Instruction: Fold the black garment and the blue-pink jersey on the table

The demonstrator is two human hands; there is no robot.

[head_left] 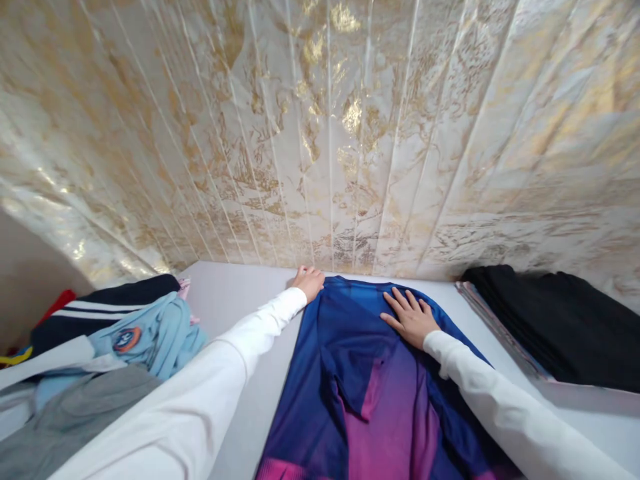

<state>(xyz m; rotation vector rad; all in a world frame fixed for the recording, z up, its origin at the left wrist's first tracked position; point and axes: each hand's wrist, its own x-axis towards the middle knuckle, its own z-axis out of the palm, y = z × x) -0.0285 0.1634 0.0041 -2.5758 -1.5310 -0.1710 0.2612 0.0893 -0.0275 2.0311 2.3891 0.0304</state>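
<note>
A blue shirt [360, 373] that fades to purple and pink lies on the white table, with one sleeve folded inward across its body. At its far left corner is my left hand [310, 283], its fingers bent and closed on the fabric edge. My right hand [411, 319] rests flat near the far right part of the shirt, fingers spread and pressing on the cloth. The near end of the shirt runs out of the bottom of the view.
To the left lies a loose heap of clothes, with a light blue garment [167, 327], a grey one [85, 417] and a black striped one [115, 303]. A folded stack topped by black cloth [565, 320] sits at right. Behind the table [235, 283] hangs a gold-patterned curtain [320, 133].
</note>
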